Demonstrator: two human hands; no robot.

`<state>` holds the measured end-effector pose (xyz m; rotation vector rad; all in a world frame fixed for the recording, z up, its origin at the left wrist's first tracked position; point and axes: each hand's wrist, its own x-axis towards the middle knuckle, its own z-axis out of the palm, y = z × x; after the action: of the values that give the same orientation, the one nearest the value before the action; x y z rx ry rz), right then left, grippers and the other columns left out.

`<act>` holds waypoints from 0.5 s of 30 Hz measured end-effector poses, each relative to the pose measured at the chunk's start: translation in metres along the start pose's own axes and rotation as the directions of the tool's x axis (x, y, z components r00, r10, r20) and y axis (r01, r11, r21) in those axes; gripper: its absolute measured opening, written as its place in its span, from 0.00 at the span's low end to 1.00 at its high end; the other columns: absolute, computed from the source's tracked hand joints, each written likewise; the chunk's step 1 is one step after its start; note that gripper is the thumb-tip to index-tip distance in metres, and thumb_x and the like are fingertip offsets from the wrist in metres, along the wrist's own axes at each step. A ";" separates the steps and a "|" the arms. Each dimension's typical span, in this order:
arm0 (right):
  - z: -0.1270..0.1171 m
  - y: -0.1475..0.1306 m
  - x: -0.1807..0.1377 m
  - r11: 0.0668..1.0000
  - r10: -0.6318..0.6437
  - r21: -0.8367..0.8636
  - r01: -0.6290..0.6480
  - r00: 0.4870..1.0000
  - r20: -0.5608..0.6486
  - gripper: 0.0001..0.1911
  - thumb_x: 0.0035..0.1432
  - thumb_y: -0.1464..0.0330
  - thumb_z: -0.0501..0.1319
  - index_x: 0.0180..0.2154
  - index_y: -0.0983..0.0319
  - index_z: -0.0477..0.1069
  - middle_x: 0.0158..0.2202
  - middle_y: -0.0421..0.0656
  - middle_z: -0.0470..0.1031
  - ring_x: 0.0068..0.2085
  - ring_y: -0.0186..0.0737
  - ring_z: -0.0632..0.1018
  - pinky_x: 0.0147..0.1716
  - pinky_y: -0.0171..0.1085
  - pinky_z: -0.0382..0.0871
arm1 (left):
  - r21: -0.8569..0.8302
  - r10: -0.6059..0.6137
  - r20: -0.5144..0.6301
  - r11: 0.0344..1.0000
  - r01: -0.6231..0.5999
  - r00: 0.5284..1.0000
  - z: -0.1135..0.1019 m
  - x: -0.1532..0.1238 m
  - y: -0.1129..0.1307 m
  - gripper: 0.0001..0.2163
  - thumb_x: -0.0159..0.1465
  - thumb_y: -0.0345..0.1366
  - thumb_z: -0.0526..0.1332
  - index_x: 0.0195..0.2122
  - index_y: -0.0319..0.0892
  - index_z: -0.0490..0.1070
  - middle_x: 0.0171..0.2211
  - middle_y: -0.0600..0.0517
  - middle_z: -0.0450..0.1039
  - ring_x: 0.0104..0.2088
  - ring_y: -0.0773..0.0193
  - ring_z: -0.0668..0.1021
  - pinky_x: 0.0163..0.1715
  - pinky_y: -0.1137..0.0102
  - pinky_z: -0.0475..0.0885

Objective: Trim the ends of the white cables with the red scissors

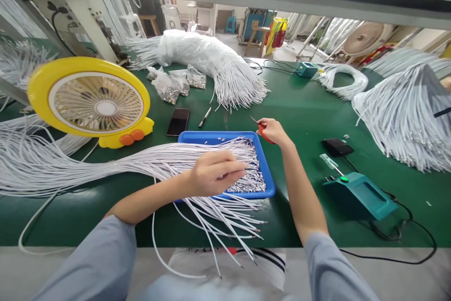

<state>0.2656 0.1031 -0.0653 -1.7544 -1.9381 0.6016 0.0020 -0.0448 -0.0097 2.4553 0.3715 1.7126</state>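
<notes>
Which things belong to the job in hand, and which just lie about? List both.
Job in hand, it seems: white cables at the left hand; blue tray beneath them; orange-handled scissors in the right hand.
Apparently just lying about: phone; pen; yellow fan.

There is one blue tray (265, 165). Two hands are counted: the left hand (211, 172) over the tray, and the right hand (273, 130) near its far right corner, with one pair of orange-handled scissors (264, 134). The white cables (162, 155) at the tray are too many to be counted. Beyond the tray there are one phone (178, 122), one pen (205, 117), at least three small bags (168, 88) and one wrapped bundle (190, 52). Left of it stands one yellow fan (105, 107). Right of it there are one black box (337, 147) and two teal boxes (369, 195), the second one farther back.
</notes>
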 end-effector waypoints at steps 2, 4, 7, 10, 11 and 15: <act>0.003 0.002 0.002 0.999 0.039 -0.031 -0.039 0.999 -0.005 0.13 0.47 0.71 0.67 0.38 0.65 0.76 0.31 0.43 0.79 0.32 0.37 0.78 0.35 0.37 0.70 | 0.019 0.049 0.055 0.999 -0.050 0.997 0.004 -0.002 0.003 0.03 0.64 0.28 0.61 0.37 0.33 0.72 0.26 0.50 0.72 0.24 0.71 0.73 0.22 0.78 0.68; 0.001 0.002 0.002 0.998 0.059 -0.036 -0.060 0.998 -0.026 0.14 0.47 0.71 0.66 0.39 0.65 0.76 0.32 0.44 0.79 0.34 0.39 0.79 0.36 0.37 0.71 | 0.028 0.109 0.146 0.993 -0.114 0.983 0.011 -0.008 0.009 0.04 0.65 0.29 0.59 0.37 0.34 0.71 0.24 0.52 0.71 0.21 0.72 0.70 0.18 0.77 0.64; -0.005 -0.004 -0.001 0.998 0.061 -0.015 -0.063 0.994 -0.088 0.18 0.45 0.70 0.66 0.42 0.65 0.77 0.35 0.47 0.80 0.37 0.44 0.80 0.36 0.36 0.70 | 0.005 0.206 0.340 0.975 -0.221 0.918 0.029 -0.025 0.019 0.07 0.67 0.31 0.56 0.32 0.36 0.69 0.22 0.55 0.66 0.18 0.72 0.66 0.14 0.74 0.57; -0.010 -0.012 -0.005 0.999 0.049 0.009 -0.049 0.990 -0.128 0.20 0.46 0.67 0.65 0.43 0.65 0.77 0.35 0.48 0.80 0.37 0.45 0.80 0.37 0.37 0.70 | -0.081 0.277 0.584 0.955 -0.285 0.763 0.053 -0.050 0.028 0.10 0.67 0.31 0.55 0.29 0.37 0.68 0.23 0.54 0.64 0.19 0.70 0.67 0.15 0.71 0.57; -0.011 -0.015 -0.007 0.999 0.046 0.016 -0.044 0.989 -0.138 0.20 0.45 0.67 0.65 0.43 0.66 0.77 0.35 0.48 0.80 0.36 0.45 0.79 0.37 0.38 0.70 | -0.112 0.282 0.658 0.954 -0.280 0.698 0.061 -0.058 0.030 0.10 0.68 0.31 0.54 0.29 0.37 0.68 0.24 0.53 0.64 0.21 0.69 0.68 0.16 0.71 0.58; -0.014 -0.027 -0.014 0.999 0.024 0.043 -0.017 0.986 -0.164 0.20 0.43 0.66 0.65 0.41 0.66 0.77 0.32 0.48 0.79 0.34 0.45 0.78 0.38 0.40 0.70 | -0.252 0.316 0.796 0.948 -0.192 0.516 0.078 -0.072 0.033 0.12 0.69 0.40 0.54 0.34 0.38 0.71 0.33 0.47 0.70 0.31 0.64 0.74 0.26 0.69 0.68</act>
<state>0.2537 0.0871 -0.0386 -1.7425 -1.7853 0.4844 0.0561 -0.0930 -0.0945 2.9417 -0.2358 0.3812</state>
